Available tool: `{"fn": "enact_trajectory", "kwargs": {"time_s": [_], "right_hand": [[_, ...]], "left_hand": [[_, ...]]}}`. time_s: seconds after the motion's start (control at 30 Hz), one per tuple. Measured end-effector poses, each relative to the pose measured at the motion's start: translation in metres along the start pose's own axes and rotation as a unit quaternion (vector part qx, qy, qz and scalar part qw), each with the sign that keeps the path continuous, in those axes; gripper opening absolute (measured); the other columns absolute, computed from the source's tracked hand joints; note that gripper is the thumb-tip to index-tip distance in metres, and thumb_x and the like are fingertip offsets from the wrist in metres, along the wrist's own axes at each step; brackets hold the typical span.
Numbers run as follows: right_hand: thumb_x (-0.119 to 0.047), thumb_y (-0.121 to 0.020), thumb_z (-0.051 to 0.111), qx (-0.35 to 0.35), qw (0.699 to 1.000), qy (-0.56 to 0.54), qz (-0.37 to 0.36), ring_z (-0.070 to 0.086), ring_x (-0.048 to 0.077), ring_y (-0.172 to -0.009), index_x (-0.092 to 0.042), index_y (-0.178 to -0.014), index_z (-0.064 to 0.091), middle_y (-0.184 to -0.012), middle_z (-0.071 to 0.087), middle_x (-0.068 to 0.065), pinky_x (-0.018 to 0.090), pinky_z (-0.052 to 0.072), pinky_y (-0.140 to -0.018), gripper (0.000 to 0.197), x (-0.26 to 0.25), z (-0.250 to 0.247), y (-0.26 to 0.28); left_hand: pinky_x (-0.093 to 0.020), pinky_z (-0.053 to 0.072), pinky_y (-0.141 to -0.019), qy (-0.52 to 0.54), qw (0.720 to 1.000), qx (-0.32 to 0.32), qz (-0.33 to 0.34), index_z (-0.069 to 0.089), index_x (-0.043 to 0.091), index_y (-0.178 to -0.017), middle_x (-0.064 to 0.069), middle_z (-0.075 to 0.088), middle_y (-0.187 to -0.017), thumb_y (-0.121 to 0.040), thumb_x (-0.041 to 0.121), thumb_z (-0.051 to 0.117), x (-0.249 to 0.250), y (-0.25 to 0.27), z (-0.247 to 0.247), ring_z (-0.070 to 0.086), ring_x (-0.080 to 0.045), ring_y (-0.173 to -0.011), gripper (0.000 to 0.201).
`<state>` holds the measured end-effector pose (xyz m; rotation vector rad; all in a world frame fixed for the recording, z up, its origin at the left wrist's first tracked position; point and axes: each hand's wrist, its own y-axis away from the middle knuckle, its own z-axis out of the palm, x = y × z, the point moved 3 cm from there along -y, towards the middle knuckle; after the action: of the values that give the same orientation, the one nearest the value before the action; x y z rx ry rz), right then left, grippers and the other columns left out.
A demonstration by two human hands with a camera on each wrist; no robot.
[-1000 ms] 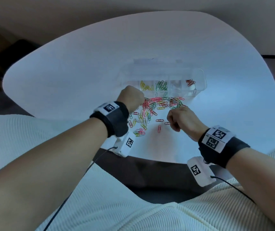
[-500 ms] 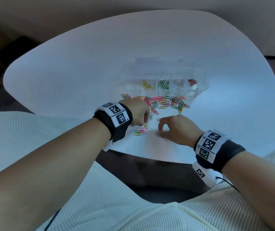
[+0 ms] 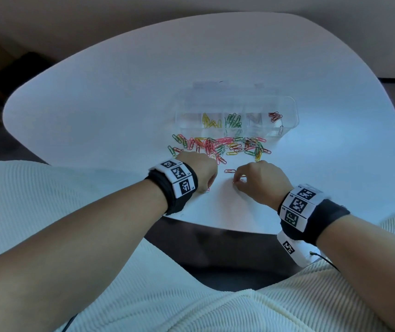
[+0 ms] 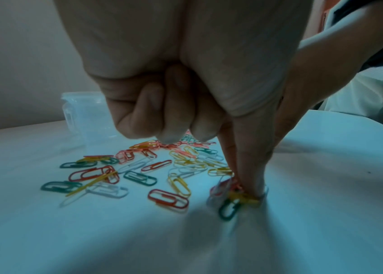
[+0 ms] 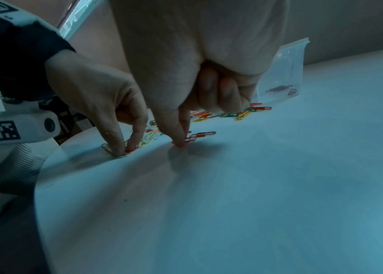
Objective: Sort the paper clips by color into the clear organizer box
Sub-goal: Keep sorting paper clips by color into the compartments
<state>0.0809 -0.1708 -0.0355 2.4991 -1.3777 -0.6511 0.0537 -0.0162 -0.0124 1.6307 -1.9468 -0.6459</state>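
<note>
Loose paper clips (image 3: 218,146) lie scattered on the tabletop (image 3: 120,104) just before the clear organizer box (image 3: 287,109). The left hand (image 3: 200,170) pinches a small clip bunch (image 4: 235,198); the right hand (image 3: 261,180) pinches a red clip (image 5: 189,139).

A white table (image 3: 124,97) with a rounded edge is carrying everything. A clear organizer box (image 3: 287,109) is sitting on it, holding yellow, green and red paper clips in separate compartments. Just in front of the box, on the near side, a loose scatter of paper clips (image 3: 218,146) in red, pink, yellow, green and white is lying flat on the tabletop. A few stray clips are lying nearer the table's front edge, further from the box.
</note>
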Motion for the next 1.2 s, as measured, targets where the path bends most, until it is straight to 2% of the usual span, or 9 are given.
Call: {"fn": "enact_trajectory", "kwargs": {"time_s": [0.4,0.53,0.67,0.73,0.8,0.87,1.0,1.1,1.2], "right_hand": [[-0.039,-0.086,0.062,0.009,0.998,-0.056,-0.008,0.066,0.023,-0.090,-0.027,-0.097,0.069,-0.099,0.072,-0.001,0.034,0.054,-0.074,0.017,0.001,-0.001,0.001],[-0.035,-0.089,0.059,0.004,0.998,-0.068,0.002,0.063,0.023,-0.082,-0.024,-0.097,0.066,-0.090,0.069,-0.001,0.031,0.049,-0.067,0.015,-0.002,-0.006,0.001],[-0.018,-0.094,0.039,0.006,0.959,-0.276,0.064,0.043,0.021,-0.064,-0.012,-0.077,0.045,-0.069,0.050,0.001,0.034,0.033,-0.059,0.019,-0.005,-0.019,0.000],[-0.012,-0.091,0.034,-0.004,0.906,-0.413,0.090,0.029,0.020,-0.055,-0.013,-0.067,0.035,-0.059,0.037,0.002,0.028,0.026,-0.052,0.024,-0.008,-0.029,0.001],[-0.008,-0.083,0.030,-0.052,0.843,-0.525,0.108,0.015,0.015,-0.050,-0.019,-0.063,0.025,-0.054,0.023,-0.001,0.022,0.016,-0.046,0.023,-0.014,-0.036,0.002],[-0.010,-0.081,0.027,-0.092,0.788,-0.597,0.119,0.007,0.015,-0.052,-0.021,-0.066,0.019,-0.057,0.015,-0.003,0.021,0.008,-0.046,0.021,-0.021,-0.040,0.004],[-0.017,-0.086,0.030,-0.113,0.711,-0.681,0.130,0.006,0.016,-0.054,-0.019,-0.072,0.016,-0.063,0.011,0.001,0.027,0.006,-0.047,0.020,-0.028,-0.044,0.005],[-0.017,-0.086,0.031,-0.112,0.666,-0.725,0.132,0.013,0.017,-0.051,-0.018,-0.068,0.024,-0.063,0.018,0.004,0.027,0.012,-0.047,0.019,-0.035,-0.050,0.001],[-0.015,-0.084,0.031,-0.098,0.629,-0.761,0.127,0.027,0.018,-0.047,-0.014,-0.064,0.035,-0.059,0.032,0.005,0.026,0.021,-0.046,0.020,-0.042,-0.059,-0.005]], "left_hand": [[-0.025,0.047,-0.061,0.055,0.998,0.037,-0.018,0.071,0.018,-0.081,0.002,0.070,-0.078,-0.079,0.025,0.061,-0.007,-0.002,-0.003,0.066,-0.020,-0.076,0.012],[-0.024,0.042,-0.061,0.195,0.979,0.057,-0.024,0.069,0.024,-0.079,0.010,0.067,-0.084,-0.082,0.027,0.063,-0.012,0.000,-0.011,0.059,-0.012,-0.074,0.008],[-0.026,0.041,-0.058,0.422,0.903,0.075,-0.021,0.055,0.018,-0.071,-0.001,0.059,-0.081,-0.094,0.019,0.049,-0.018,0.003,-0.023,0.049,-0.011,-0.062,0.024],[-0.023,0.027,-0.044,0.562,0.824,0.072,-0.012,0.037,0.017,-0.064,-0.001,0.042,-0.057,-0.096,0.011,0.035,-0.020,0.006,-0.030,0.027,-0.012,-0.044,0.033],[-0.022,0.012,-0.045,0.685,0.725,0.069,-0.012,0.025,0.020,-0.063,0.004,0.023,-0.045,-0.091,0.013,0.029,-0.025,0.010,-0.039,0.009,-0.012,-0.044,0.029],[-0.026,0.009,-0.049,0.745,0.662,0.080,-0.014,0.025,0.022,-0.064,0.005,0.019,-0.045,-0.095,0.020,0.033,-0.030,0.013,-0.048,0.007,-0.012,-0.046,0.032],[-0.022,0.013,-0.044,0.810,0.578,0.102,0.003,0.028,0.020,-0.067,0.005,0.021,-0.052,-0.104,0.036,0.038,-0.039,0.017,-0.060,0.012,-0.011,-0.043,0.041],[-0.019,0.018,-0.040,0.838,0.531,0.127,-0.003,0.040,0.015,-0.079,0.002,0.027,-0.059,-0.105,0.024,0.039,-0.047,0.019,-0.066,0.017,-0.009,-0.043,0.027],[-0.018,0.021,-0.039,0.841,0.520,0.147,-0.020,0.052,0.010,-0.097,0.001,0.037,-0.059,-0.104,0.010,0.034,-0.053,0.021,-0.073,0.022,-0.008,-0.043,0.019]]}}
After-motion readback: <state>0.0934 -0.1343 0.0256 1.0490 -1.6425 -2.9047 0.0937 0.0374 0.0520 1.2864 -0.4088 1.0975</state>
